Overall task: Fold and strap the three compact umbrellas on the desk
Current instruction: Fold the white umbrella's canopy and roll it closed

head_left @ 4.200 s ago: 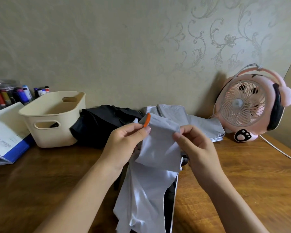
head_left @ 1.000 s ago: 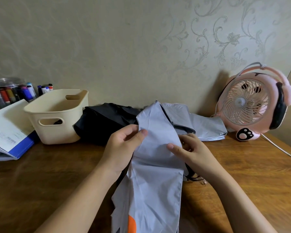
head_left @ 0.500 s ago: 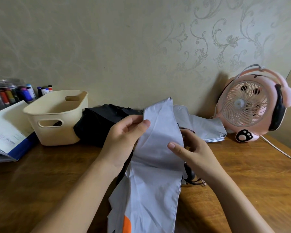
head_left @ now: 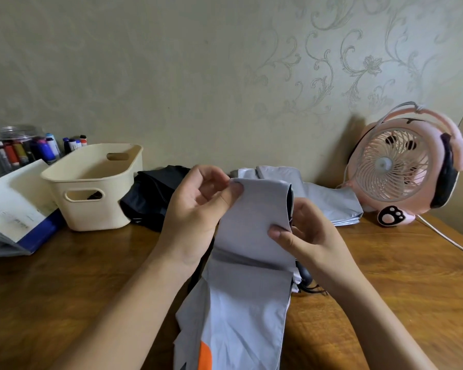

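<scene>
Left hand (head_left: 195, 212) and right hand (head_left: 308, 236) each pinch an edge of a folded-over panel of the grey umbrella (head_left: 251, 222), right of the basket (head_left: 96, 214): seemingly pleating 1 of 3, so next comes rolling it tight for strapping.

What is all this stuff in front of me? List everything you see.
held grey umbrella: one, grey with an orange patch, front centre
second grey umbrella: one, grey, back of the desk, beside the fan
black umbrella: one, black, beside the basket
storage basket: one, cream, back left
jar of marker pens: one, clear, mixed-colour pens, far left by the wall
booklet: one, white with blue cover, left edge
desk fan: one, pink, back right
cable: one, white, right of the fan
desk: one, brown wood
left hand: pinches the held umbrella's top edge
right hand: pinches its right edge
</scene>
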